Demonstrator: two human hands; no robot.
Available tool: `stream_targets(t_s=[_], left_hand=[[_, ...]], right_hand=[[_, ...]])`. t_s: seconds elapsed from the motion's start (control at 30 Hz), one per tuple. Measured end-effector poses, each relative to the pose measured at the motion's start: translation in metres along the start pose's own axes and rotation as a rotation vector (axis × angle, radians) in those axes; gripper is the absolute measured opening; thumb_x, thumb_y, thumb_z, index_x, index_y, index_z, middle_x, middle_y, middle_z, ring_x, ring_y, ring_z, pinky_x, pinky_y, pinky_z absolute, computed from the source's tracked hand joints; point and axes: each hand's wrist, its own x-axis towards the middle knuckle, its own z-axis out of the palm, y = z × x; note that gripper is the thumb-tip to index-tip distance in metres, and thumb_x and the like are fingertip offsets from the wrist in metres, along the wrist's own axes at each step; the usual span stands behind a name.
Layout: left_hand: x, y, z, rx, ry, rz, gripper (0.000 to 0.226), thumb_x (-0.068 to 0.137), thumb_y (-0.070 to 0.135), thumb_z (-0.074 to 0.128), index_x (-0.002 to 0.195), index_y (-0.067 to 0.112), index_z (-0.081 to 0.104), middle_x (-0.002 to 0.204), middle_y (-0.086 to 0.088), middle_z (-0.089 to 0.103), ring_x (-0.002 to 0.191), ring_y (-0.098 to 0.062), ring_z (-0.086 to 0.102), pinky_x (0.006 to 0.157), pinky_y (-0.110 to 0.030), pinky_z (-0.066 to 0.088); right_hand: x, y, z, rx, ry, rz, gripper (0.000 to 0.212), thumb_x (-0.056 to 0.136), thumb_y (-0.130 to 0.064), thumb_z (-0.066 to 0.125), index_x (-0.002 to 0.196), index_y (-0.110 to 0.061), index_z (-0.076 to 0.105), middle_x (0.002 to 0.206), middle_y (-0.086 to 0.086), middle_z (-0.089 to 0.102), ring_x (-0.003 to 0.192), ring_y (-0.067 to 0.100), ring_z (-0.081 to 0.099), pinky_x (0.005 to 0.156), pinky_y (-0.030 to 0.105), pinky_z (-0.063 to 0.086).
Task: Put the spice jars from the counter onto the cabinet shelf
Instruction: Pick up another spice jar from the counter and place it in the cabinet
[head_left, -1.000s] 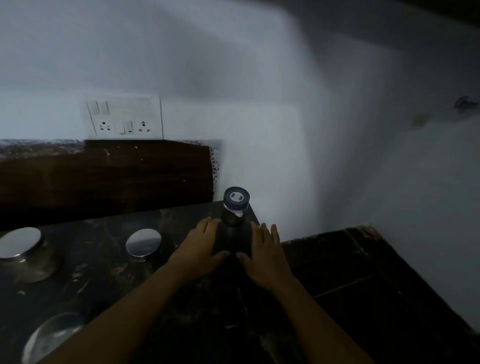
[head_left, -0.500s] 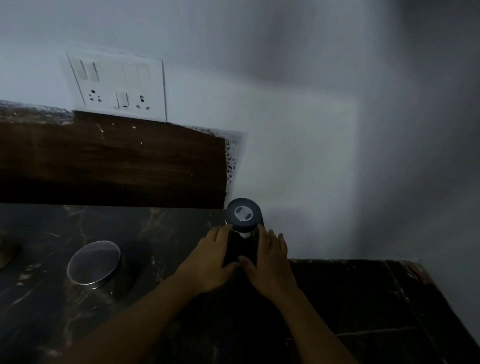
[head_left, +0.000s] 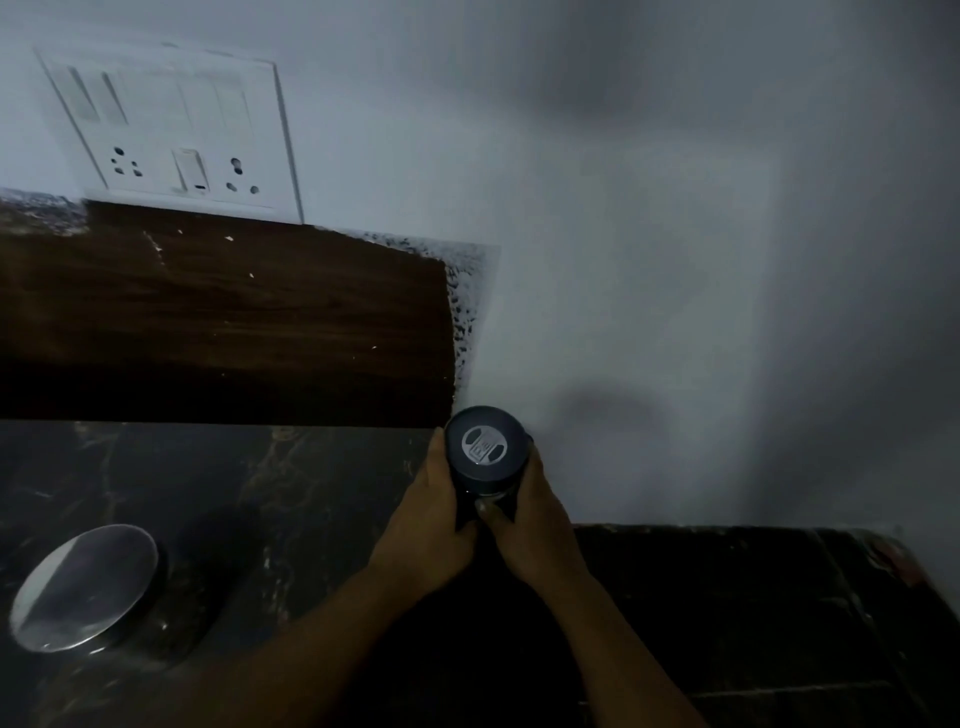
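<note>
Spice jar (head_left: 484, 446) lid clear, body hidden — left hand (head_left: 426, 530), right hand (head_left: 535, 525) gripping

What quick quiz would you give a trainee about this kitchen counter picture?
1. True or false: the left hand and the right hand both grip the dark-lidded jar.
2. Where is the switch panel? A) on the wall, upper left; B) on the floor; C) in a hand.
3. Fill in: the steel-lidded jar stands on the counter to the ___ of the gripped jar.
Key: 1 true; 2 A; 3 left.
</note>
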Motion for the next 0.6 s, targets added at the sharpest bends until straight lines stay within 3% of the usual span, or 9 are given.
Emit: stream_targets(t_s=[0.1, 0.2, 0.3, 0.4, 0.5, 0.57, 0.6], left_hand=[[-0.001, 0.004, 0.001, -0.029, 0.032, 0.008, 0.1, 0.074, 0.004, 0.065, 0.149, 0.019, 0.0, 0.151, 0.003, 0.028, 0.137, -0.006, 0.028, 0.115, -0.025, 0.024], [-0.006, 0.017, -0.007, -0.039, 0.08, 0.058, 0.101, 0.073, 0.005, 0.069, 0.143, 0.03, 0.002, 0.146, 0.011, 0.029, 0.134, 0.001, 0.025, 0.111, -0.013, 0.02], [-0.014, 0.033, -0.02, -0.066, 0.132, 0.115, 0.109, 0.07, 0.011, 0.073, 0.147, 0.028, -0.002, 0.147, 0.006, 0.034, 0.135, -0.004, 0.032, 0.114, -0.028, 0.028], [-0.027, 0.051, -0.038, -0.117, 0.183, 0.187, 0.107, 0.068, 0.022, 0.075, 0.141, 0.041, -0.001, 0.141, 0.017, 0.035, 0.129, 0.006, 0.036, 0.108, -0.013, 0.03], [-0.045, 0.071, -0.059, -0.124, 0.244, 0.295, 0.102, 0.067, 0.037, 0.073, 0.137, 0.047, 0.0, 0.142, 0.021, 0.029, 0.133, 0.003, 0.031, 0.107, -0.012, 0.029], [-0.059, 0.083, -0.074, -0.08, 0.29, 0.377, 0.1, 0.065, 0.045, 0.07, 0.141, 0.039, 0.006, 0.14, 0.028, 0.022, 0.133, 0.003, 0.029, 0.106, -0.009, 0.028], [-0.067, 0.086, -0.079, -0.055, 0.327, 0.405, 0.101, 0.065, 0.046, 0.071, 0.144, 0.031, 0.009, 0.142, 0.023, 0.024, 0.133, 0.001, 0.029, 0.107, -0.013, 0.029]], right_hand=[[-0.004, -0.002, -0.004, 0.02, 0.049, -0.024, 0.084, 0.087, -0.032, 0.065, 0.151, -0.02, 0.012, 0.15, -0.001, 0.036, 0.134, 0.015, 0.04, 0.109, 0.034, 0.038], [-0.013, -0.013, -0.011, 0.063, 0.094, -0.037, 0.082, 0.085, -0.04, 0.064, 0.15, -0.022, 0.017, 0.148, -0.002, 0.038, 0.132, 0.014, 0.042, 0.107, 0.035, 0.04], [-0.024, -0.033, -0.019, 0.124, 0.174, -0.061, 0.083, 0.077, -0.058, 0.061, 0.146, -0.03, 0.024, 0.144, -0.005, 0.043, 0.128, 0.014, 0.046, 0.104, 0.04, 0.044], [-0.039, -0.059, -0.026, 0.191, 0.245, -0.073, 0.075, 0.081, -0.045, 0.066, 0.144, -0.031, 0.026, 0.144, -0.004, 0.041, 0.128, 0.015, 0.045, 0.104, 0.04, 0.043], [-0.059, -0.093, -0.03, 0.272, 0.322, -0.09, 0.081, 0.077, -0.047, 0.065, 0.145, -0.027, 0.025, 0.142, -0.001, 0.041, 0.119, 0.013, 0.05, 0.094, 0.029, 0.049], [-0.075, -0.119, -0.031, 0.351, 0.357, -0.109, 0.085, 0.072, -0.054, 0.062, 0.144, -0.028, 0.025, 0.137, 0.0, 0.045, 0.11, 0.012, 0.054, 0.083, 0.021, 0.051], [-0.084, -0.131, -0.03, 0.389, 0.358, -0.119, 0.083, 0.073, -0.058, 0.062, 0.143, -0.03, 0.025, 0.134, 0.0, 0.046, 0.107, 0.011, 0.056, 0.081, 0.021, 0.052]])
